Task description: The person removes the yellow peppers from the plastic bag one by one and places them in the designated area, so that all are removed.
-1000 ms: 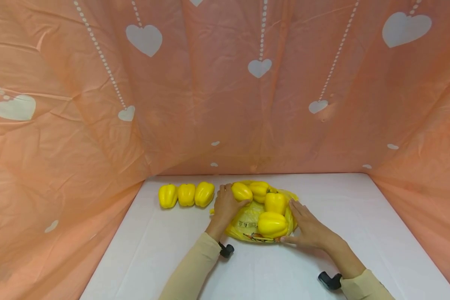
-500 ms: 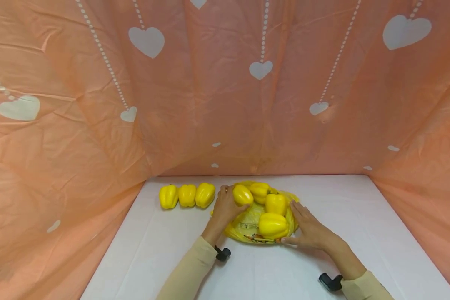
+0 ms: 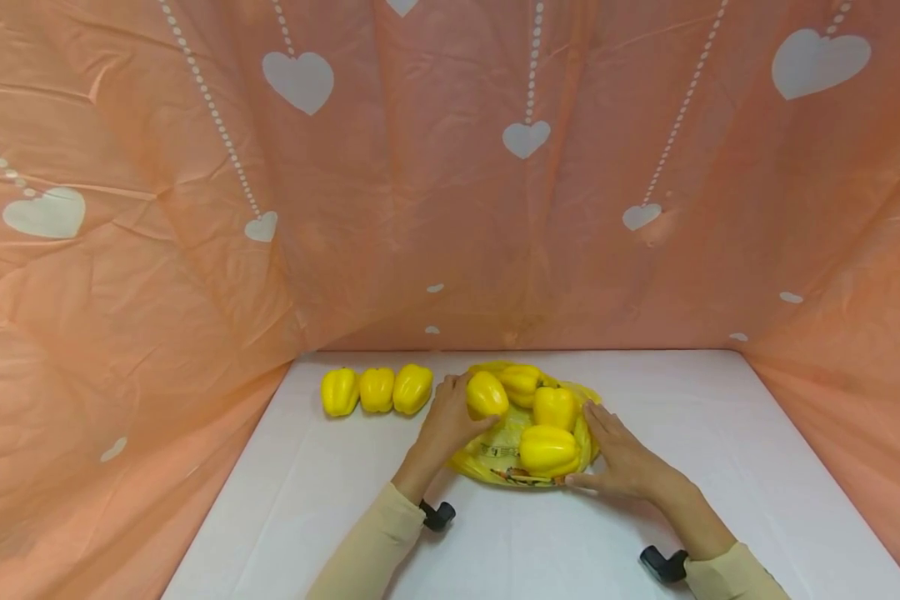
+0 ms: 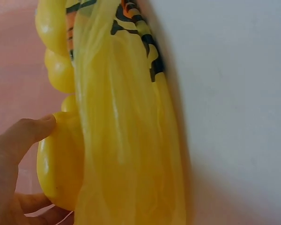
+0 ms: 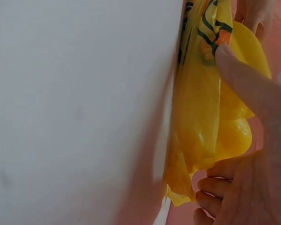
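Observation:
My left hand (image 3: 447, 419) grips a yellow bell pepper (image 3: 487, 395), thumb on one side and fingers round the other. That pepper (image 4: 61, 159) shows beside the bag wall in the left wrist view. A crumpled yellow plastic bag (image 3: 498, 454) with dark print lies on the table under and around several yellow bell peppers. One bell pepper (image 3: 549, 451) lies on its side near the bag's front. Two others, a middle pepper (image 3: 555, 408) and a back pepper (image 3: 521, 384), sit behind it. My right hand (image 3: 626, 457) rests against the bag's right side, fingers extended, thumb (image 5: 229, 58) touching the plastic.
Left of the bag, three yellow bell peppers (image 3: 377, 390) stand in a row on the white table (image 3: 285, 500). An orange curtain (image 3: 450, 208) with white hearts encloses the back and both sides. Each wrist wears a black camera mount (image 3: 438, 516).
The pepper in my left hand has turned more upright and come slightly nearer, while the left wrist has swung to the left. My right hand has stayed nearly still at the bag.

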Demonstrator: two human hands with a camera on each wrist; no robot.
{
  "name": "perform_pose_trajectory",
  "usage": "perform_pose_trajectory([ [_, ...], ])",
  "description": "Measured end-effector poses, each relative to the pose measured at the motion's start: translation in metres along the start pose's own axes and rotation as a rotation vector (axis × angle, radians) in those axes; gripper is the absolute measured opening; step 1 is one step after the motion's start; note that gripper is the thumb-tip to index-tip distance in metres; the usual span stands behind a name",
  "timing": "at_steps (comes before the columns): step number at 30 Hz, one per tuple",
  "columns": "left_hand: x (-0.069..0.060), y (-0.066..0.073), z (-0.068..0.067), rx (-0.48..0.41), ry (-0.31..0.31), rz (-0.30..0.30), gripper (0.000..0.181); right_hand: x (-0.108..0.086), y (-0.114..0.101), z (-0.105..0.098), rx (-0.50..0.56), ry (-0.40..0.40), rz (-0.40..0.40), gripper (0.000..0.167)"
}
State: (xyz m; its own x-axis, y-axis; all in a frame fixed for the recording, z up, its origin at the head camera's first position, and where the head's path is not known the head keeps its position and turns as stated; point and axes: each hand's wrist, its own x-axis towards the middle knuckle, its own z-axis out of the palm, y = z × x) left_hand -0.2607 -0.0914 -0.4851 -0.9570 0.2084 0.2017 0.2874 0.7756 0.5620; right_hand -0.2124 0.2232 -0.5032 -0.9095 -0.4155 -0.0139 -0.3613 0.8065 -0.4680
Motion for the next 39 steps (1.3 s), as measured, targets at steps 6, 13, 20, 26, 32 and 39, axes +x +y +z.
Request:
perform_pose_trajectory([
  [6,-0.007,-0.002,-0.009,-0.029,-0.004,0.021,0.09,0.001,0.001,0.0,0.007,-0.005,-0.002,0.128],
  [13,-0.016,-0.003,-0.021,-0.085,0.011,0.01,0.093,0.002,0.003,0.001,0.012,-0.011,0.011,0.128],
  [20,-0.022,-0.007,-0.029,-0.118,0.021,0.013,0.088,0.0,0.003,0.0,0.018,-0.005,0.009,0.128],
  [26,-0.028,-0.012,-0.037,-0.139,0.028,0.003,0.087,-0.002,0.002,0.0,0.02,-0.013,0.016,0.128],
  [32,-0.035,-0.02,-0.049,-0.14,0.015,-0.004,0.089,-0.001,0.004,0.0,0.024,-0.019,0.029,0.129],
  [39,-0.042,-0.032,-0.061,-0.12,0.007,0.002,0.09,-0.001,0.003,-0.001,0.023,-0.006,0.012,0.128],
])
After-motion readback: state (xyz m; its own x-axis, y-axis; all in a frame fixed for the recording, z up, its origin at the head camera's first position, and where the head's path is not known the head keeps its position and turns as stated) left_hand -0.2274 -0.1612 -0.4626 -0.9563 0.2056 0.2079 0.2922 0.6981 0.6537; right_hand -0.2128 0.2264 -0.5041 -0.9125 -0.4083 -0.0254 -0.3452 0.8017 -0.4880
